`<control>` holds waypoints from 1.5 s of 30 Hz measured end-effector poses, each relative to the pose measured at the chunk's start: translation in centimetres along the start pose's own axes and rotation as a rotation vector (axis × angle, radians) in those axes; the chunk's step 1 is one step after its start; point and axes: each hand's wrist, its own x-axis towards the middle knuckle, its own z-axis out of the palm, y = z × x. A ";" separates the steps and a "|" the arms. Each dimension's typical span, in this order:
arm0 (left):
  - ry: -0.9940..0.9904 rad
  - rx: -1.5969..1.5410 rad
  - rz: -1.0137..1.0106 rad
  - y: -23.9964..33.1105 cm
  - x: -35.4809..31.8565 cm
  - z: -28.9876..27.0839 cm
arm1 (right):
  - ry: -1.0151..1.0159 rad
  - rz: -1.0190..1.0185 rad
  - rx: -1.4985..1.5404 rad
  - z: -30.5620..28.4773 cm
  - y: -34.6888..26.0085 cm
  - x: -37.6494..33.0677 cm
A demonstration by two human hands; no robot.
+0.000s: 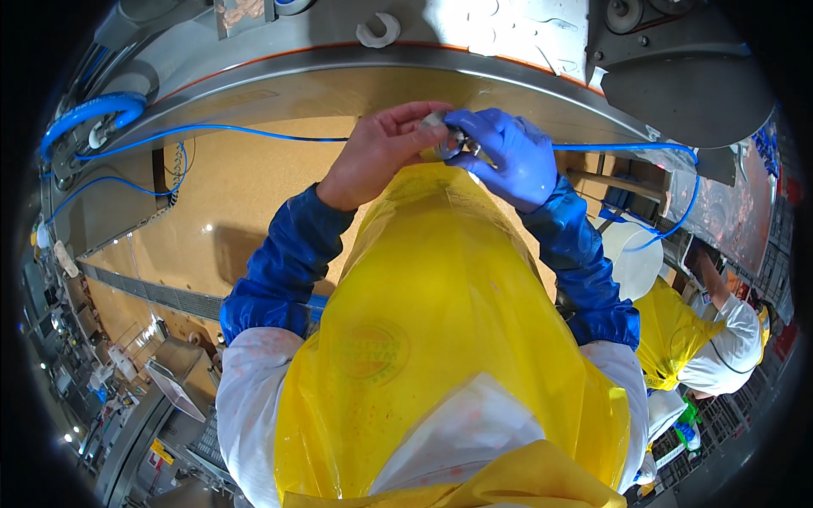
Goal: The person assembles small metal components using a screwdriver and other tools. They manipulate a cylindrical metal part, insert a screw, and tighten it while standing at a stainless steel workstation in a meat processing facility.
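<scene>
Just in front of the top of my yellow apron (449, 288), both hands meet at a small round shiny metal part (445, 151). My left hand (385, 148), bare, pinches one side of it between thumb and fingers. On the other side, my right hand (514, 157) wears a blue glove, its fingers curled round the part. The gloved fingers cover some of the metal, so its exact kind is not clear. A thin blue hose (254, 132) passes at the height of my hands; I cannot tell whether it joins the part.
Beyond my hands runs a steel table edge (296, 68), with a white C-shaped ring (378, 31) on the table. A thick blue hose (97, 108) loops at left. At right are a round white surface (631, 254) and a co-worker in a yellow apron (677, 330).
</scene>
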 end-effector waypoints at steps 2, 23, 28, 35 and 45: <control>0.001 0.137 0.146 -0.4 -0.3 0.7 | -0.013 -0.029 -0.021 0.0 -0.5 0.1; 0.101 0.591 0.341 -1.1 -0.3 1.0 | -0.056 -0.014 -0.005 -0.3 -0.9 0.6; 0.072 0.632 0.384 -1.8 0.1 0.4 | -0.050 0.049 0.057 0.1 -0.6 0.3; -0.099 0.652 0.274 0.0 -0.4 0.0 | -0.022 0.082 0.107 0.4 -0.6 -0.2; -0.192 0.641 0.308 0.2 -0.4 -0.9 | -0.012 0.087 0.140 0.6 -0.3 -0.5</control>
